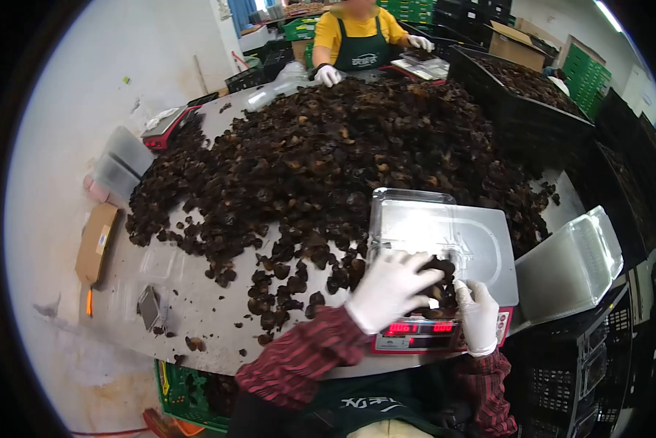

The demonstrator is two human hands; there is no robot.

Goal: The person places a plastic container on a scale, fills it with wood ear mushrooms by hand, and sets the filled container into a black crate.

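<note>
A clear plastic tray (415, 212) lies on the steel pan of a red digital scale (482, 226), whose red digits are lit. Dark brown, curled pieces that look like wood ear mushrooms (439, 281) are heaped at the tray's near end. My left hand (390, 288), in a white glove, reaches over the tray with fingers spread, touching the near pieces. At the tray's right edge, my gloved right hand (479, 317) has its thumb and fingers bent around the rim. The hand and pieces partly hide its grip.
A large heap of the same pieces (306, 160) covers much of the metal table (218, 314). Stacked clear trays (572, 266) stand right of the scale. Black crates (525, 109) line the right side. Across the table works a person in a green apron (361, 50); another scale (171, 128) sits left.
</note>
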